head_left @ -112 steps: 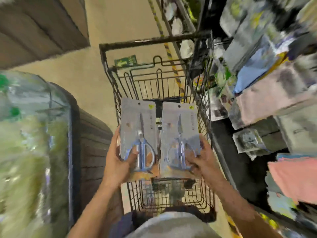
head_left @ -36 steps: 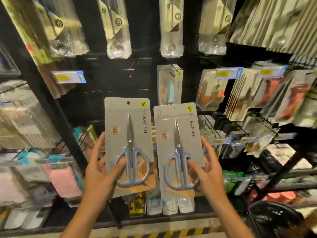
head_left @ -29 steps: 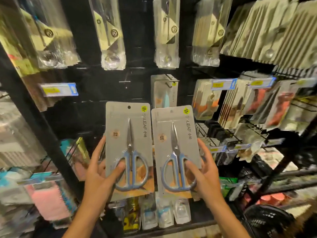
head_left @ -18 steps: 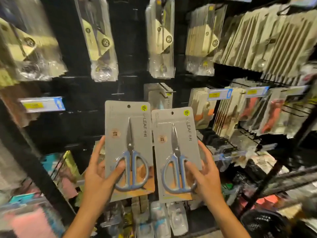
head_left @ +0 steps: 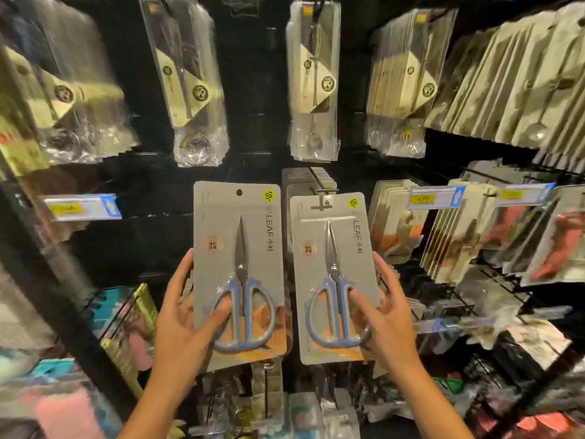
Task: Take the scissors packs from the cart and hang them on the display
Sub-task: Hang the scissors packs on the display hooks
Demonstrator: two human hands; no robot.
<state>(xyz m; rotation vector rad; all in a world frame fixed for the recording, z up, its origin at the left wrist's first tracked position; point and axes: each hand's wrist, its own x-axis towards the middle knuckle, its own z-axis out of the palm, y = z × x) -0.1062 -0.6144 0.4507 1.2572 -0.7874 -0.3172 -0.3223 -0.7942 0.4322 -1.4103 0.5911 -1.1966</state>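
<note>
Since half a second ago I see the right scissors pack (head_left: pixel 334 280) raised so its hang hole meets the display hook (head_left: pixel 319 190) (more packs hang behind it). Right hand (head_left: pixel 384 315) grips its lower edge; left hand (head_left: pixel 183 324) grips the left scissors pack (head_left: pixel 239 267), held upright just beside it.

A black display wall (head_left: pixel 152 191) fills the view, fitted with metal pegs. Clear-sleeved packs (head_left: pixel 196 80) are hung along the upper row; rows of beige carded packs (head_left: pixel 512 80) are ranked at upper right. Blue-edged price tags (head_left: pixel 82 208) with yellow labels are fixed at mid-height. A black upright post (head_left: pixel 63 299) is seen at left. Lower goods are blurred. Lighting is dim and warm.
</note>
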